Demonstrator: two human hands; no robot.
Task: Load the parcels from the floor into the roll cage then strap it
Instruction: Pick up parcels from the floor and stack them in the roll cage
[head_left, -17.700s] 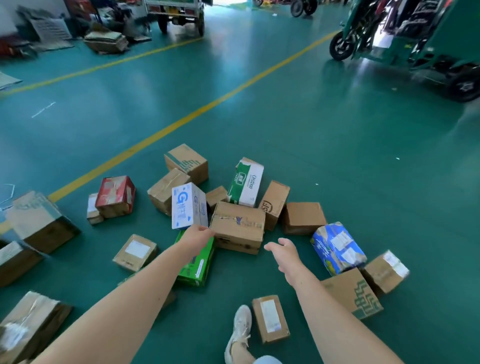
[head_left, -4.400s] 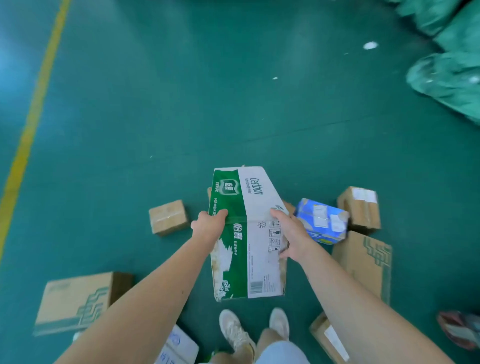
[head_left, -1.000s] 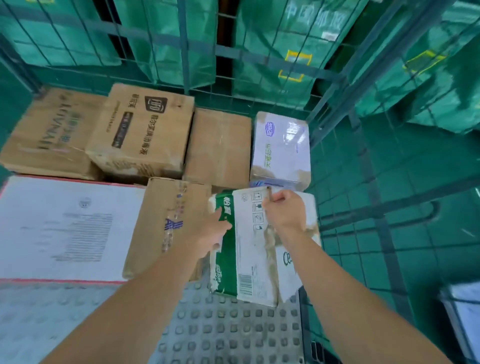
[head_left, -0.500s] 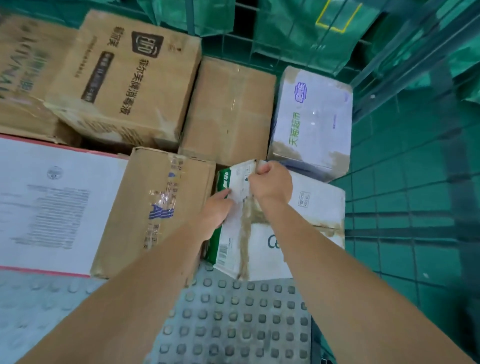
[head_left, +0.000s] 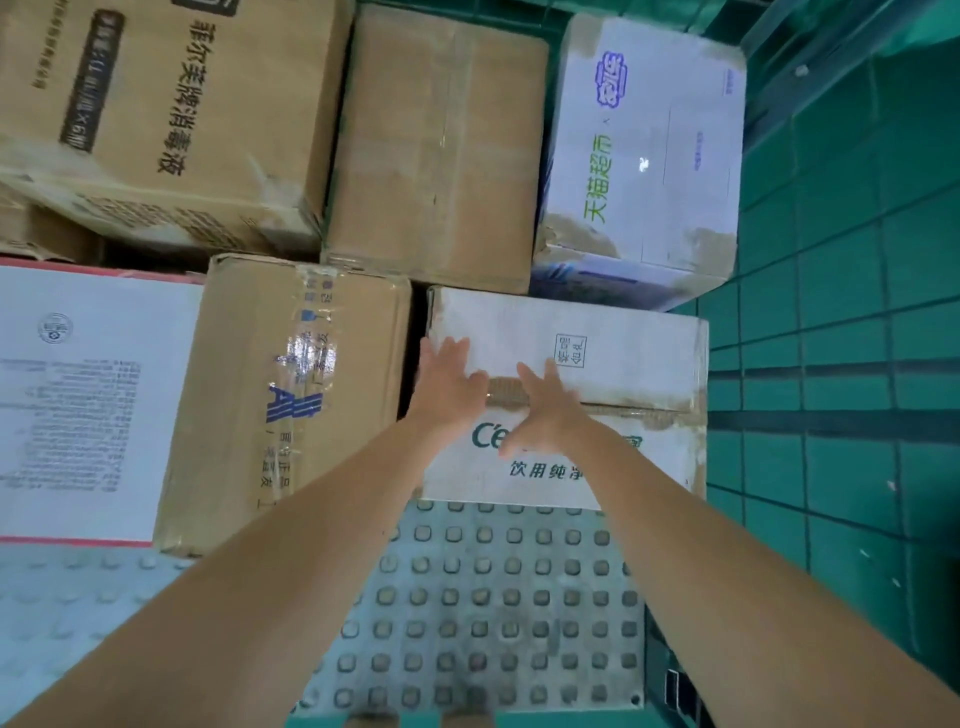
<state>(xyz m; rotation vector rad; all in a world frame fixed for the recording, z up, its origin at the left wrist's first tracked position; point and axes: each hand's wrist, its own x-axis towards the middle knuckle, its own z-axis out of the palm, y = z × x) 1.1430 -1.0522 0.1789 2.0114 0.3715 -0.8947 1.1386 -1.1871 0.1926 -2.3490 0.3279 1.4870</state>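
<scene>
The white carton (head_left: 623, 353), the parcel you are on, lies flat under your 2 palms on the studded deck (head_left: 493, 597) of the roll cage (head_left: 810, 425), so this is the seating step of loading, not yet the strapping. Your left hand (head_left: 447, 387) and right hand (head_left: 545, 415) sit side by side on its top face, fingers spread and straight, pinching nothing. They look to be pressing or resting on the cardboard, though blur hides how hard. Just left of your left hand stands a taped brown box (head_left: 291, 395), with a narrow dark gap between it and the carton. Straight beyond your fingertips a plain brown box (head_left: 436, 150) meets the carton's far edge, and beyond and right of your right hand sits a white box with green lettering (head_left: 644, 156). Right of your right hand the carton's end lies close to the cage's wire side. I judge the parcel placed: next, nudge it left if you want that gap closed, lift both hands clear, and turn back for the next parcel. The floor pile and the strap are out of view, so I cannot tell how much remains.
</scene>
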